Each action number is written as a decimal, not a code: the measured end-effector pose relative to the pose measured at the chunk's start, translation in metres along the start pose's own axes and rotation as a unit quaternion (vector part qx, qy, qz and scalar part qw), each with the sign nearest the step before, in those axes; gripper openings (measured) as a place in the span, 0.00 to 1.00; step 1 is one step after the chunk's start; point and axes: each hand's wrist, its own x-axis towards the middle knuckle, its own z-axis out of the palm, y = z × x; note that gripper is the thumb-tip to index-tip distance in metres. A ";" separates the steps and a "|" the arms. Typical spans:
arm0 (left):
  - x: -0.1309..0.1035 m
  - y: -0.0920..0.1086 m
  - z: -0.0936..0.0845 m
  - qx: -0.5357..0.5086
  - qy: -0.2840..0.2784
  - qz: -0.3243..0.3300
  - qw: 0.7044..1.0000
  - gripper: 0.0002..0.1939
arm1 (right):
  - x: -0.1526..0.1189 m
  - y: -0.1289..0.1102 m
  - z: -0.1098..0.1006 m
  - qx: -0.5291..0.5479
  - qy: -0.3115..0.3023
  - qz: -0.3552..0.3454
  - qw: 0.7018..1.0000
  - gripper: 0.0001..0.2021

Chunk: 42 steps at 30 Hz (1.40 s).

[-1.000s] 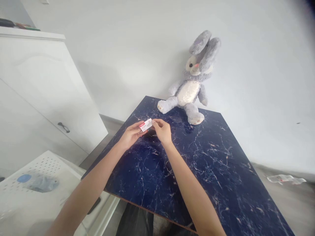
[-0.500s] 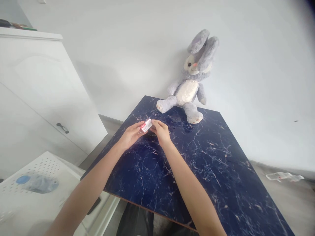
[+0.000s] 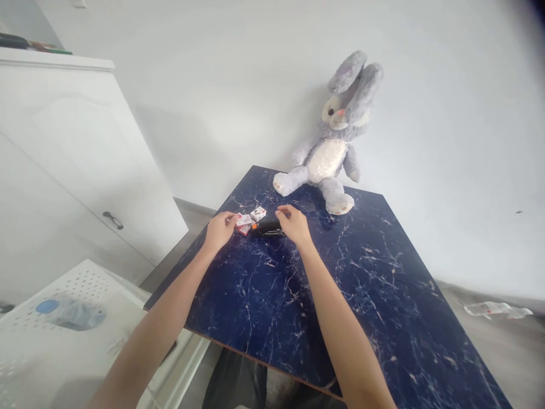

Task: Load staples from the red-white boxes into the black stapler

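Note:
My left hand (image 3: 222, 229) pinches the left end of a small red and white box (image 3: 243, 220) above the blue marbled table (image 3: 340, 272). Another red box (image 3: 244, 230) lies partly under it. Just to the right is a white box (image 3: 258, 213) with dark and red print. A black object (image 3: 269, 229) with an orange end (image 3: 255, 226) lies in front of it, reaching toward my right hand (image 3: 293, 224). That hand's thumb and fingers are closed together; whatever they may hold is too small to tell.
A grey plush rabbit (image 3: 327, 162) sits at the table's back edge against the wall. To the left stand a white cabinet (image 3: 85, 142) and a lower white surface (image 3: 85, 287) with a clear plastic item (image 3: 80, 315). Clear packaging (image 3: 496, 310) lies on the floor at right.
My right hand has left the box that both hands were on and moved right. My left hand has shifted slightly left with a box. The other boxes and the black object now show between them.

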 end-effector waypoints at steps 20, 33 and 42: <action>-0.009 0.006 0.034 0.166 -0.140 0.180 0.959 0.26 | -0.018 0.026 0.011 -0.211 -0.122 0.002 0.970 0.45; -0.039 0.030 0.054 0.249 -0.026 0.200 0.947 0.28 | -0.040 0.054 0.045 0.015 0.096 0.023 0.995 0.25; -0.011 -0.001 0.007 0.205 -0.056 0.182 0.960 0.16 | -0.098 0.068 0.005 -0.031 0.011 -0.082 0.996 0.17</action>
